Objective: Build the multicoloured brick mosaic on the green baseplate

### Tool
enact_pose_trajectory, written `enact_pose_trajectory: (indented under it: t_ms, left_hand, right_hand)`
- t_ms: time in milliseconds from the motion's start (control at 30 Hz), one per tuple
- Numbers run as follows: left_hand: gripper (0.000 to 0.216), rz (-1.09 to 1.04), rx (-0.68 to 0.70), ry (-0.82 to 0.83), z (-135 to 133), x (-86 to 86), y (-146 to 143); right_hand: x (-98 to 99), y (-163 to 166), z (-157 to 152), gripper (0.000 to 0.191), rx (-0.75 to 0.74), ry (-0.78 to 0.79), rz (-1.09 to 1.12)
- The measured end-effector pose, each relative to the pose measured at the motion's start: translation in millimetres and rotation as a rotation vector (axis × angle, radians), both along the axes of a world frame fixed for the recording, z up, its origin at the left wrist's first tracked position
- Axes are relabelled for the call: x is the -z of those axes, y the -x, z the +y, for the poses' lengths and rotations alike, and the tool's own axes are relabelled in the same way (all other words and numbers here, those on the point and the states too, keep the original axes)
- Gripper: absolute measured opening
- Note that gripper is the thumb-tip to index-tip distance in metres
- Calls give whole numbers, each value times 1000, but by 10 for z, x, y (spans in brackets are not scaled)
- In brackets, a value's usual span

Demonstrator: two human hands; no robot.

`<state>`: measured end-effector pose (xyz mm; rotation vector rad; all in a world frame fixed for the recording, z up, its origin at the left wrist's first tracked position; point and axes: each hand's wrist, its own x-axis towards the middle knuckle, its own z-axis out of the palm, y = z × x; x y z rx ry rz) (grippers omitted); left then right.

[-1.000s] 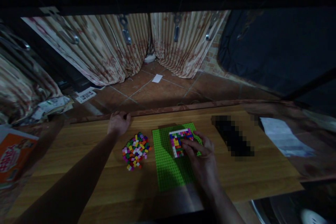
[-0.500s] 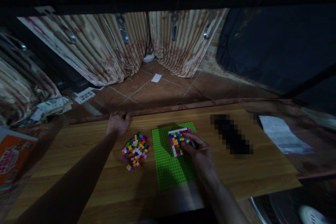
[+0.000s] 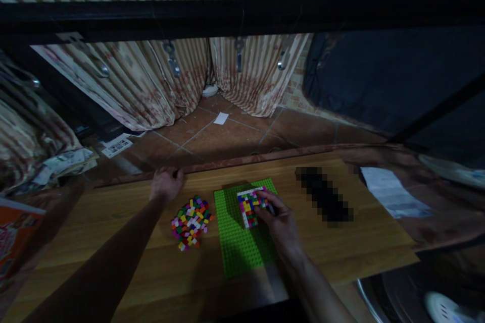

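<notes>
On the wooden table lies a green studded baseplate [image 3: 246,255]. Many-coloured building bricks [image 3: 248,204] are pressed together on it in a rough square, with white bricks along the far and left sides. My right hand [image 3: 280,214] reaches over the right part of this square, its thumb and fingers bent down against the bricks; the fingertips partly hide what they touch. My left hand [image 3: 166,183] rests at the table's far edge, thumb apart and empty, its other fingers partly out of sight. Between the hands, left of the baseplate, is a pile of loose bricks [image 3: 192,222].
A blurred-out dark object [image 3: 325,195] lies on the table [image 3: 364,242] to the right. White paper [image 3: 392,192] sits beyond the right edge. An orange box [image 3: 18,237] stands at the left. Striped curtains [image 3: 250,78] hang behind a dark bar [image 3: 227,17].
The camera view has tilted up and shifted slightly right, so the scene sits a little further left. Both hands keep their places, the right one still on the brick square.
</notes>
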<state>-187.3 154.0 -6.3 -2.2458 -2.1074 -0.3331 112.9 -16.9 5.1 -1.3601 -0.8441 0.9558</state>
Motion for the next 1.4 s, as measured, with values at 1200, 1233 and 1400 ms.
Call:
enact_pose_trajectory:
  t_ms: [1200,1233,1400]
  left_hand:
    - [33,-85,-92,-30,-68,34,-61]
    - [33,-81,-91,-27,-69,37,-62]
    - [33,-84,-97,-23,-89,24,-83]
  right_hand:
    - [-141,-305,189,73,-570,-234,-968]
    - [-114,-322,186,72,-556,-229,-972]
    - [-163,-314,90,71,-479,-290,-1083]
